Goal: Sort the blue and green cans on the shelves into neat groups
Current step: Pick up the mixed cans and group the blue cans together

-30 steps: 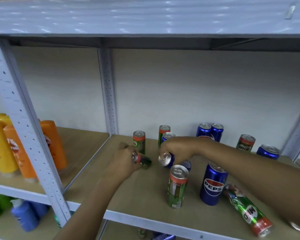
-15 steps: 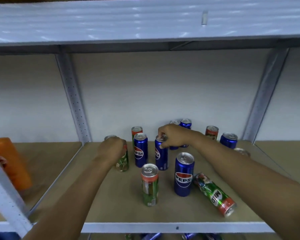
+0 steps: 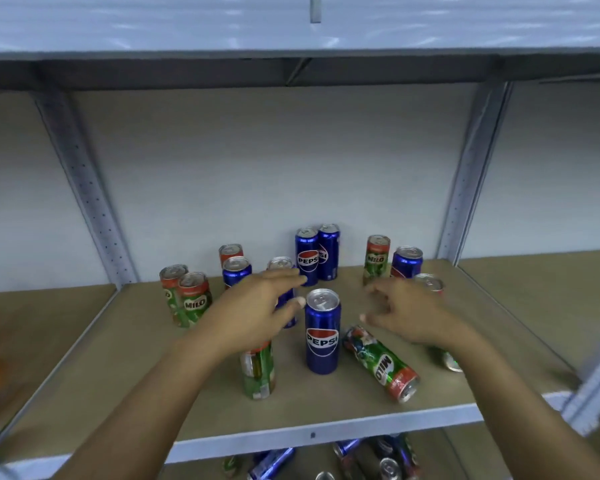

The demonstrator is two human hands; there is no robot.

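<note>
Both hands are held spread and empty over the beige shelf board (image 3: pixel 326 403). The left hand (image 3: pixel 257 313) is poised at frame centre, its thumb beside the rim of a tall upright blue Pepsi can (image 3: pixel 322 336), which appears to be the next pick. The right hand (image 3: pixel 409 313) is stretched, relaxed, above a toppled green-and-red Milo can (image 3: pixel 381 363). At centre left, two upright green Milo cans (image 3: pixel 187 299) are paired, apparently a group begun. Two blue Pepsi cans (image 3: pixel 317 252) are kept together by the back wall.

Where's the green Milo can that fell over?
The tipped Milo can lies near the shelf's front edge, just right of the upright Pepsi can.
</note>
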